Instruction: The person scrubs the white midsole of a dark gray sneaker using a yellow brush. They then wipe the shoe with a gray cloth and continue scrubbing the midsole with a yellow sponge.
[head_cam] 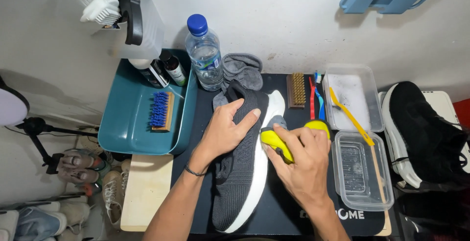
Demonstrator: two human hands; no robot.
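Knit grey sneaker (240,172), white sole, left hand (226,131) pressing, right hand (301,165) gripping yellow brush (275,142)

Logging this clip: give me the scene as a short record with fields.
left hand: left hand lies flat on a dark grey knit shoe
right hand: right hand grips a yellow brush at the shoe's white sole
surface: black mat
right of hands: two clear tubs
left of hands: teal tray holding a blue-bristled brush
behind: water bottle
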